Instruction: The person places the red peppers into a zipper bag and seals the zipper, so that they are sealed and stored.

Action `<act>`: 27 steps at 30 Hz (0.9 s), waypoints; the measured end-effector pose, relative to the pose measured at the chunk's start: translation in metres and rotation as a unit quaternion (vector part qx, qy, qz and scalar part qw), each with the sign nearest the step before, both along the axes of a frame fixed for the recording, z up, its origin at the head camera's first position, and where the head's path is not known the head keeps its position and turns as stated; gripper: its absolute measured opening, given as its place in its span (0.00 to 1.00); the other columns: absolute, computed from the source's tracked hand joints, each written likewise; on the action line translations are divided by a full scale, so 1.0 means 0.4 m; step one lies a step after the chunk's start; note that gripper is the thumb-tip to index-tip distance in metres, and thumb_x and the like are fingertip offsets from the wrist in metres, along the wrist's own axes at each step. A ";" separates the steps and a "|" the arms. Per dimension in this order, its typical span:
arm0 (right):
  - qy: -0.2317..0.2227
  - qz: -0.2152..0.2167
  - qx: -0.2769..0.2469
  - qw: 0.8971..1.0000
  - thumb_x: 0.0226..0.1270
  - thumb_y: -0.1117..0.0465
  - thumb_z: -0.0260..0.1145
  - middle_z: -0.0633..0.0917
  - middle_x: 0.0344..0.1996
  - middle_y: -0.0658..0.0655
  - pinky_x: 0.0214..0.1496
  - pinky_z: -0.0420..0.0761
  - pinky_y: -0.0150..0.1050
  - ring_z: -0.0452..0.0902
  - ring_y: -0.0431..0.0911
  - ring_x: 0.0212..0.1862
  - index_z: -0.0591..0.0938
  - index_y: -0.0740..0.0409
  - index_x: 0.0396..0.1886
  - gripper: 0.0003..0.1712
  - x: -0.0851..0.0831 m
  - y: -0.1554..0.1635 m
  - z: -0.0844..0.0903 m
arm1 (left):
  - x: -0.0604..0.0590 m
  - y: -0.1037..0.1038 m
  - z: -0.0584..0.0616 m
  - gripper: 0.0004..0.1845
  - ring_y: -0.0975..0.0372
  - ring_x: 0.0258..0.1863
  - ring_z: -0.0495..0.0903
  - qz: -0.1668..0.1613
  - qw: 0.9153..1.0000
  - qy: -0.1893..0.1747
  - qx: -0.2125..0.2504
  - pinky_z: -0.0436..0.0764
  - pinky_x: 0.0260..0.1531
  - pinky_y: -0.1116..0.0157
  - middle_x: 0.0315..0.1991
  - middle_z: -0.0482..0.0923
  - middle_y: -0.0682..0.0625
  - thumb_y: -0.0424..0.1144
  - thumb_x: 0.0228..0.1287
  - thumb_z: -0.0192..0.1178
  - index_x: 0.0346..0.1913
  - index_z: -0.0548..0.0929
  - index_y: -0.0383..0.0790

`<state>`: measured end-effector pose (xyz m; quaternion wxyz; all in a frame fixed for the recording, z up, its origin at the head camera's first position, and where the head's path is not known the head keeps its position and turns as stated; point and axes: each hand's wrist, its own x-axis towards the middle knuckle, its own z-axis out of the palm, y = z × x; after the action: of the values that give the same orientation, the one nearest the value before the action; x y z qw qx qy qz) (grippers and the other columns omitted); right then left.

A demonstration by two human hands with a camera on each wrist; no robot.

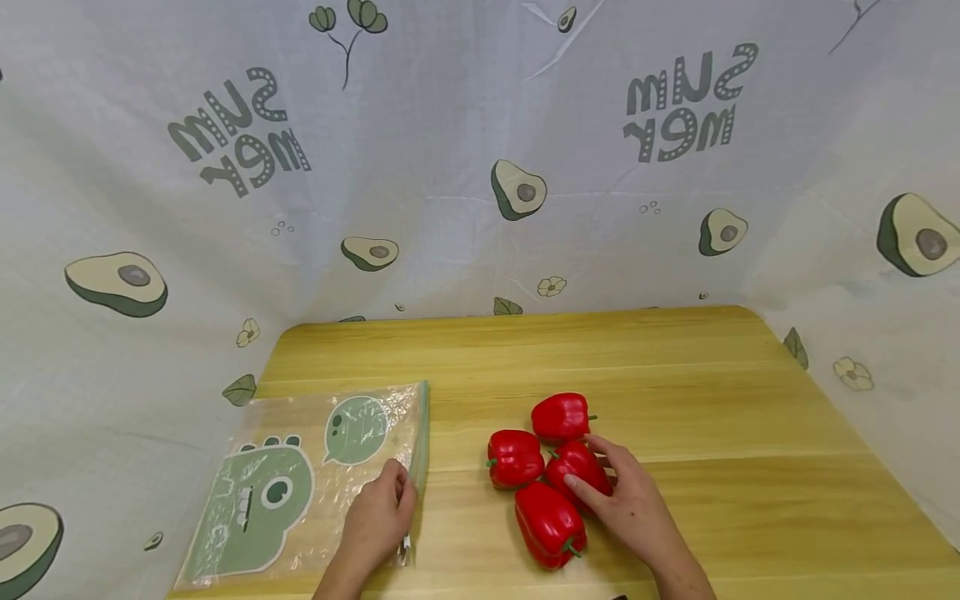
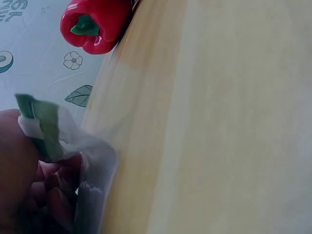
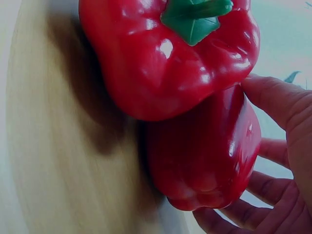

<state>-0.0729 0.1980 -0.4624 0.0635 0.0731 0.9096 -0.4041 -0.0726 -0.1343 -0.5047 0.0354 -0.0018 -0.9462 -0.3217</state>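
A clear zip bag (image 1: pixel 300 475) printed with a green dinosaur lies flat at the table's left front. My left hand (image 1: pixel 384 504) pinches its green zip edge (image 2: pixel 46 126) at the right side. Several red bell peppers with green stems lie clustered in the middle front. My right hand (image 1: pixel 622 493) curls its fingers round the right-hand pepper (image 1: pixel 573 465), which shows between thumb and fingers (image 3: pixel 273 97) in the right wrist view as the lower pepper (image 3: pixel 204 156). Another pepper (image 3: pixel 161 63) leans against it. One pepper (image 2: pixel 97 24) shows in the left wrist view.
The wooden table (image 1: pixel 712 400) has bare surface at the back and right. An avocado-print cloth (image 1: pixel 480 167) hangs behind and at both sides of the table. The nearest pepper (image 1: pixel 547 523) lies by the front edge between my hands.
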 end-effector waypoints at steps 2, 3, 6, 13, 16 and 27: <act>-0.006 0.001 0.002 1.000 0.61 0.40 0.74 0.75 0.67 0.61 0.57 0.86 0.53 0.74 0.58 0.63 0.69 0.52 0.75 0.47 0.001 0.000 0.000 | 0.001 -0.002 -0.001 0.05 0.68 0.16 0.63 -0.004 1.000 0.004 0.001 0.62 0.16 0.69 0.17 0.67 0.60 0.35 0.68 0.58 0.35 0.73 0.46; -0.009 0.002 0.002 1.000 0.61 0.40 0.74 0.75 0.68 0.61 0.56 0.86 0.53 0.74 0.58 0.63 0.69 0.52 0.75 0.47 0.002 0.000 -0.001 | 0.001 -0.003 -0.002 0.04 0.68 0.15 0.63 -0.005 1.000 0.005 0.001 0.62 0.16 0.69 0.17 0.67 0.60 0.35 0.68 0.58 0.36 0.73 0.45; -0.010 0.007 0.006 1.000 0.61 0.39 0.74 0.74 0.69 0.62 0.57 0.85 0.55 0.74 0.59 0.64 0.68 0.52 0.75 0.47 0.003 0.001 -0.001 | 0.002 -0.004 -0.004 0.02 0.69 0.15 0.63 -0.007 1.000 0.013 0.009 0.62 0.16 0.70 0.16 0.65 0.61 0.35 0.68 0.57 0.40 0.75 0.44; -0.001 0.018 0.007 1.000 0.61 0.40 0.74 0.73 0.70 0.63 0.58 0.84 0.57 0.73 0.61 0.66 0.68 0.51 0.75 0.47 0.007 0.003 0.000 | -0.001 -0.007 -0.011 0.14 0.73 0.15 0.61 0.014 0.998 0.031 0.059 0.64 0.18 0.72 0.17 0.66 0.63 0.34 0.66 0.61 0.54 0.82 0.43; -0.001 0.016 0.008 1.000 0.61 0.40 0.75 0.73 0.70 0.63 0.58 0.85 0.57 0.72 0.61 0.66 0.68 0.51 0.75 0.47 0.008 0.004 0.002 | -0.002 -0.007 -0.010 0.16 0.73 0.15 0.58 0.021 0.997 0.049 0.058 0.63 0.18 0.72 0.17 0.64 0.63 0.35 0.64 0.64 0.55 0.84 0.42; -0.009 0.008 0.008 1.000 0.57 0.40 0.77 0.75 0.66 0.62 0.55 0.86 0.55 0.74 0.60 0.63 0.67 0.51 0.75 0.50 0.006 0.006 0.003 | -0.001 -0.006 0.029 0.18 0.73 0.20 0.60 0.052 0.979 0.196 0.003 0.65 0.19 0.71 0.20 0.67 0.60 0.27 0.56 0.65 0.50 0.90 0.44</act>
<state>-0.0706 0.2002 -0.4613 0.0740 0.0696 0.9129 -0.3954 -0.0729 -0.1366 -0.4933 0.2369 -0.0151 -0.9188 -0.3153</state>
